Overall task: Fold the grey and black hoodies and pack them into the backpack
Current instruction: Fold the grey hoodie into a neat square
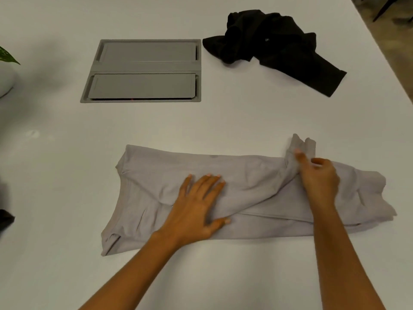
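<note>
The grey hoodie [156, 198] lies spread sideways on the white table [67, 153], partly folded lengthwise. My left hand [199, 206] rests flat on its middle, fingers apart, pressing the cloth down. My right hand [317, 175] pinches a grey sleeve whose cuff [301, 144] sticks up toward the far side. The black hoodie [274, 48] sits crumpled at the far right of the table, apart from both hands. A dark object [5, 218] shows at the left edge; I cannot tell whether it is the backpack.
A grey recessed cable hatch [143, 70] with two lids is set into the table beyond the grey hoodie. A white pot with a green leaf [6, 57] stands at the far left. The table's right edge [380, 41] runs diagonally, with floor beyond.
</note>
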Action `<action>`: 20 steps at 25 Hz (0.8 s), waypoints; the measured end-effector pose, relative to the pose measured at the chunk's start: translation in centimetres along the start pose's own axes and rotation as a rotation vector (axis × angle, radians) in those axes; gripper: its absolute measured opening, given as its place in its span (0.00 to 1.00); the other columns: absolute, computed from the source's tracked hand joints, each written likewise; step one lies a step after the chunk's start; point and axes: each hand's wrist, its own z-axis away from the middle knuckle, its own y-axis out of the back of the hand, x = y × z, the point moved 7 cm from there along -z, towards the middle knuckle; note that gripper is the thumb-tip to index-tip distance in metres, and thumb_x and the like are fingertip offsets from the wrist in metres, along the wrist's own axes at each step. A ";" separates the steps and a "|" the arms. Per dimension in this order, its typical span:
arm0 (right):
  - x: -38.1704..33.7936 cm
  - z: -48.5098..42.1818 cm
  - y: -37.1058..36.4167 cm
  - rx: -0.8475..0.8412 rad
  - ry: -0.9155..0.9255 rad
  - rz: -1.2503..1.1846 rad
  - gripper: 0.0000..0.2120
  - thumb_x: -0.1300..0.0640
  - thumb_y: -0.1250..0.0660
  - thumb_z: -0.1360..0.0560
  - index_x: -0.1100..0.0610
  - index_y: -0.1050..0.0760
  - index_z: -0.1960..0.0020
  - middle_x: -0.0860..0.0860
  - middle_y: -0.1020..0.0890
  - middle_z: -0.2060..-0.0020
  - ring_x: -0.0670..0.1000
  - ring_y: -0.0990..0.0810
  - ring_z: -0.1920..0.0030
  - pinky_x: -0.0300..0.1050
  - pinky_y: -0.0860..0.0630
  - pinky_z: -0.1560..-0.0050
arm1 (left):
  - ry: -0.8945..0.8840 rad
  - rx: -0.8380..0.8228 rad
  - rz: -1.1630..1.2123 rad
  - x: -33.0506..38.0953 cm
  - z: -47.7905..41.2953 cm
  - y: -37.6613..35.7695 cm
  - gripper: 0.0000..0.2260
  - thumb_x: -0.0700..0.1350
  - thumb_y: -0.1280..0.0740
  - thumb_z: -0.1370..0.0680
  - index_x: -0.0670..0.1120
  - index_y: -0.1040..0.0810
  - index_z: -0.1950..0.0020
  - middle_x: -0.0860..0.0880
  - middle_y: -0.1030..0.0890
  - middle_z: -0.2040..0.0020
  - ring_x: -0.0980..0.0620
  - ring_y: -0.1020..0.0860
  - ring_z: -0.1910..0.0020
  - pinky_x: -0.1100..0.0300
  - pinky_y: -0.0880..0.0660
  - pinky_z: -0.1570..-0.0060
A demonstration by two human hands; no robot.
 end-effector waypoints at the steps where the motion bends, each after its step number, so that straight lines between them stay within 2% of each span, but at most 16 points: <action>1: -0.8 -0.5 -1.3 -0.029 0.046 0.206 0.29 0.36 0.32 0.28 0.57 0.27 0.39 0.53 0.21 0.47 0.58 0.22 0.46 0.50 0.28 0.51 | -0.023 -0.051 -0.051 0.7 -0.1 -1.3 0.39 0.70 0.44 0.24 0.47 0.41 0.21 0.48 0.41 0.21 0.47 0.44 0.21 0.38 0.48 0.25; 3: -1.9 -1.2 -2.8 -0.031 0.159 0.397 0.20 0.44 0.33 0.24 0.58 0.27 0.41 0.56 0.21 0.48 0.60 0.22 0.48 0.48 0.28 0.54 | -0.018 -0.118 -0.152 1.0 -0.1 -3.2 0.39 0.70 0.46 0.23 0.47 0.44 0.20 0.47 0.45 0.20 0.45 0.48 0.21 0.35 0.44 0.28; 4: -2.2 -1.4 -2.4 0.013 0.189 0.348 0.14 0.49 0.35 0.23 0.58 0.26 0.44 0.56 0.20 0.50 0.59 0.22 0.51 0.49 0.27 0.55 | -0.002 -0.126 -0.173 0.8 0.1 -3.6 0.36 0.68 0.47 0.21 0.48 0.45 0.20 0.47 0.46 0.19 0.45 0.48 0.21 0.35 0.42 0.29; 6: -1.5 -1.4 0.2 0.151 0.178 -0.062 0.06 0.53 0.38 0.22 0.54 0.25 0.49 0.54 0.20 0.54 0.58 0.20 0.53 0.54 0.21 0.54 | 0.012 -0.098 -0.177 0.7 0.3 -3.7 0.29 0.61 0.49 0.17 0.49 0.45 0.20 0.47 0.46 0.19 0.46 0.49 0.21 0.36 0.41 0.29; 8: 0.3 0.0 3.1 0.233 0.099 -0.620 0.05 0.55 0.40 0.20 0.53 0.26 0.48 0.51 0.19 0.52 0.53 0.19 0.51 0.51 0.18 0.55 | 0.001 -0.066 -0.178 0.8 0.4 -3.7 0.25 0.57 0.51 0.15 0.51 0.47 0.19 0.47 0.47 0.19 0.46 0.49 0.20 0.36 0.42 0.28; 10: 3.0 1.9 3.9 0.186 -0.069 -0.985 0.09 0.54 0.39 0.21 0.54 0.25 0.43 0.49 0.18 0.49 0.49 0.17 0.49 0.46 0.18 0.55 | -0.020 -0.066 -0.177 0.8 0.6 -3.8 0.24 0.57 0.53 0.15 0.54 0.49 0.19 0.47 0.48 0.19 0.45 0.50 0.20 0.36 0.45 0.27; 12: 6.0 3.2 2.8 0.083 -0.293 -1.163 0.17 0.48 0.39 0.21 0.54 0.26 0.36 0.51 0.19 0.43 0.52 0.18 0.44 0.51 0.19 0.50 | -0.038 -0.079 -0.187 0.8 0.6 -3.9 0.24 0.58 0.53 0.15 0.56 0.50 0.19 0.47 0.49 0.19 0.44 0.51 0.20 0.35 0.44 0.28; 13: 7.2 3.7 2.3 0.043 -0.394 -1.217 0.21 0.44 0.39 0.21 0.53 0.29 0.33 0.53 0.20 0.40 0.55 0.19 0.41 0.55 0.20 0.45 | -0.047 -0.087 -0.192 0.8 0.6 -4.0 0.24 0.58 0.52 0.15 0.57 0.50 0.20 0.46 0.49 0.19 0.44 0.51 0.20 0.35 0.44 0.28; 15: 7.8 3.8 2.2 0.010 -0.478 -1.230 0.25 0.39 0.38 0.22 0.53 0.33 0.31 0.56 0.22 0.39 0.56 0.20 0.41 0.58 0.22 0.42 | -0.062 -0.101 -0.193 0.9 0.7 -3.9 0.23 0.58 0.51 0.15 0.59 0.50 0.20 0.46 0.48 0.19 0.43 0.51 0.20 0.34 0.45 0.28; 16: 7.3 3.5 2.3 -0.012 -0.468 -1.199 0.23 0.42 0.37 0.22 0.53 0.32 0.32 0.55 0.22 0.40 0.55 0.20 0.41 0.56 0.21 0.43 | -0.066 -0.104 -0.189 0.8 0.7 -3.8 0.22 0.57 0.51 0.15 0.61 0.50 0.20 0.46 0.48 0.19 0.43 0.51 0.20 0.34 0.46 0.27; 18: 6.5 2.4 2.8 -0.047 -0.457 -1.112 0.15 0.53 0.34 0.22 0.55 0.27 0.37 0.54 0.20 0.41 0.53 0.19 0.43 0.50 0.20 0.48 | -0.072 -0.100 -0.163 0.8 0.8 -3.5 0.21 0.57 0.52 0.15 0.62 0.49 0.21 0.47 0.49 0.19 0.44 0.52 0.20 0.35 0.47 0.27; 20: 5.5 0.6 4.0 -0.048 -0.355 -1.071 0.19 0.63 0.32 0.25 0.57 0.26 0.35 0.55 0.19 0.40 0.54 0.19 0.41 0.48 0.19 0.48 | -0.074 -0.093 -0.131 0.8 1.0 -3.3 0.21 0.57 0.54 0.15 0.62 0.48 0.21 0.48 0.49 0.19 0.45 0.52 0.20 0.35 0.48 0.27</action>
